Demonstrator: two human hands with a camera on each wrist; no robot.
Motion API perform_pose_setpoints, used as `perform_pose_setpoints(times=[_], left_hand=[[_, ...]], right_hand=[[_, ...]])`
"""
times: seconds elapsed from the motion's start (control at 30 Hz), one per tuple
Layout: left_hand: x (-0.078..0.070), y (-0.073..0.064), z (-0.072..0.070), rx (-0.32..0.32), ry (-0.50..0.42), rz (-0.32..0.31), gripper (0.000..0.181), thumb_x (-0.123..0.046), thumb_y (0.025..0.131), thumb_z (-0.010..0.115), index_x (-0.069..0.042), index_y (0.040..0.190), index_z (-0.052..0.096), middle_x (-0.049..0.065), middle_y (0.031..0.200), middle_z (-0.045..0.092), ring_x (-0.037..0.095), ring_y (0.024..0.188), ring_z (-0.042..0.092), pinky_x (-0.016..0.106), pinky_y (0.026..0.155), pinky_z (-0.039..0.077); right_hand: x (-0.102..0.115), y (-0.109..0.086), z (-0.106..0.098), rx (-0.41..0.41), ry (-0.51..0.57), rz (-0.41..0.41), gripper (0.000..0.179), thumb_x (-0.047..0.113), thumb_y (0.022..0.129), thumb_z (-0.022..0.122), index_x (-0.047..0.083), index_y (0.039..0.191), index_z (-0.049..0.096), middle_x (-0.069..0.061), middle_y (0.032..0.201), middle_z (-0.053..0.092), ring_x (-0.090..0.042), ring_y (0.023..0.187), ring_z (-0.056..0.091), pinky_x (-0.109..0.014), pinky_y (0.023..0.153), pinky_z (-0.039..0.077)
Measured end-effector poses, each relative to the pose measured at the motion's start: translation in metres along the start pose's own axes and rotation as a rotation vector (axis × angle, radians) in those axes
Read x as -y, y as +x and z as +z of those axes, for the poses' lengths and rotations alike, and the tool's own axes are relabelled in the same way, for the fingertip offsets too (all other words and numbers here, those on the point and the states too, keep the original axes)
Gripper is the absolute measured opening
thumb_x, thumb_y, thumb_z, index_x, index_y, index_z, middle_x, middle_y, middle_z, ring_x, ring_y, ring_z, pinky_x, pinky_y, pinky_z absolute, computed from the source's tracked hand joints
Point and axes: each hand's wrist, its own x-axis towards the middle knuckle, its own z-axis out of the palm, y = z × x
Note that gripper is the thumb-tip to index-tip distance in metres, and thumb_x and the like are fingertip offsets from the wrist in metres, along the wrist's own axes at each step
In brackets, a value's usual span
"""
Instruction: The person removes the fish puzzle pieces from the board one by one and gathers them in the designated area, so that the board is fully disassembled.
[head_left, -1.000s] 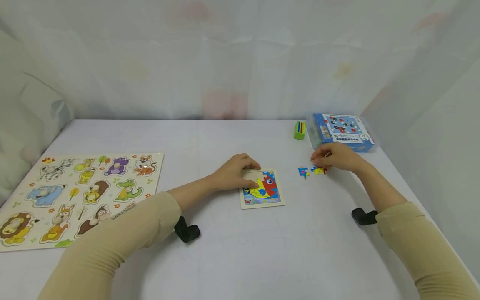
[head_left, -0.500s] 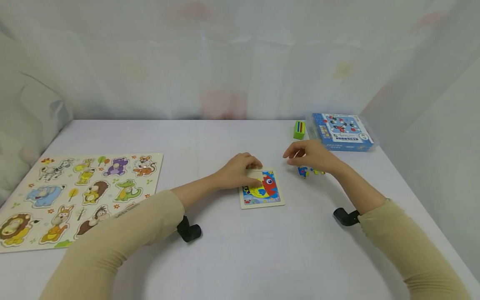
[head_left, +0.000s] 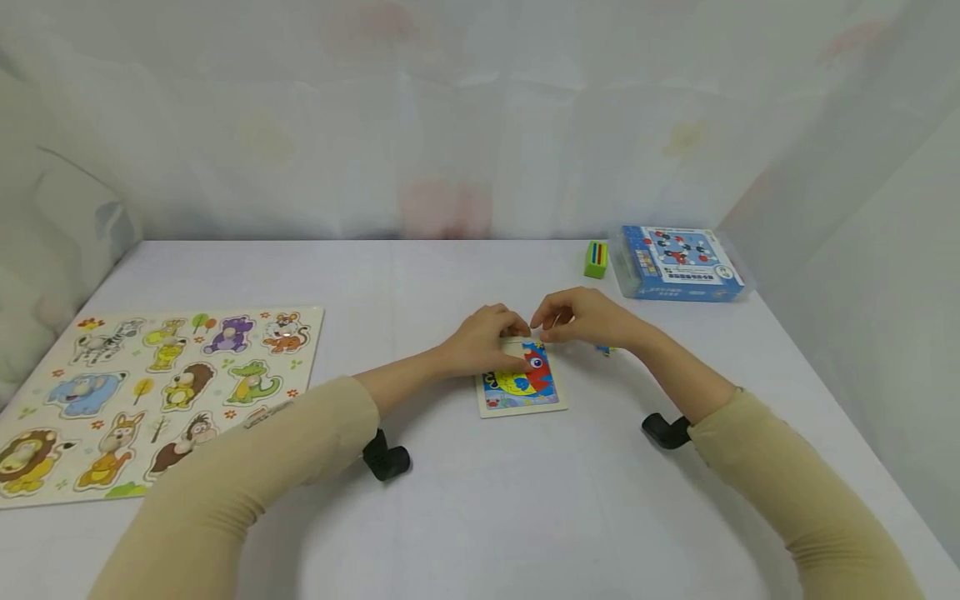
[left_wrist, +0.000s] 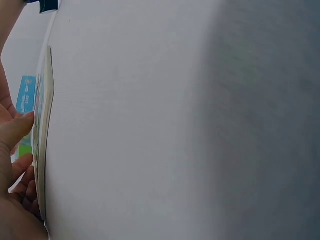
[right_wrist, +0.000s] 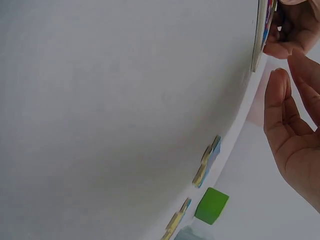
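On the white table (head_left: 480,508), we see the animal board (head_left: 154,408) left of the fish puzzle (head_left: 529,395). Our left hand (head_left: 482,340) grips the puzzle, thumb on its face; our right hand (head_left: 588,319) hovers by its far right corner, fingertips close, any hold unclear.

Animal board (head_left: 177,419) lies left of puzzle tray (head_left: 525,411) — box (head_left: 686,262) behind, right
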Motion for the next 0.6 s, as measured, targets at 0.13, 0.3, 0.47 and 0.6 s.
perform_pose_setpoints(times=[0.13,0.3,0.47,0.6], left_hand=[[0.000,0.001,0.002,-0.009,0.007,-0.005,0.055,-0.043,0.079,0.079,-0.013,0.123,0.064,0.005,0.120,0.061,0.021,0.112,0.051,0.035,0.094,0.039],[0.000,0.001,0.004,-0.022,0.017,-0.020,0.056,-0.044,0.079,0.079,-0.013,0.123,0.063,0.005,0.120,0.061,0.022,0.111,0.050,0.036,0.093,0.039],[0.000,-0.001,0.003,-0.021,0.019,-0.027,0.055,-0.044,0.079,0.078,-0.015,0.123,0.063,0.005,0.123,0.060,0.023,0.113,0.050,0.038,0.095,0.039],[0.000,-0.002,0.003,-0.017,0.009,-0.026,0.054,-0.043,0.080,0.078,-0.016,0.123,0.063,0.005,0.124,0.060,0.023,0.114,0.049,0.038,0.095,0.039]], right_hand=[[0.000,0.005,0.004,0.036,-0.004,0.009,0.018,0.013,0.090,0.069,0.013,0.108,0.071,-0.004,0.095,0.069,-0.018,0.088,0.062,-0.029,0.079,0.051],[0.001,0.008,0.010,0.059,-0.008,0.002,0.018,0.012,0.089,0.070,0.012,0.107,0.071,-0.004,0.096,0.069,-0.017,0.090,0.061,-0.028,0.080,0.050],[0.003,0.009,0.014,0.087,0.033,0.025,0.021,0.009,0.086,0.072,0.011,0.106,0.071,-0.005,0.097,0.069,-0.017,0.091,0.060,-0.028,0.082,0.050],[0.002,0.008,0.016,0.097,0.032,0.030,0.025,0.006,0.081,0.075,0.012,0.104,0.072,-0.005,0.097,0.069,-0.018,0.089,0.060,-0.027,0.082,0.051]])
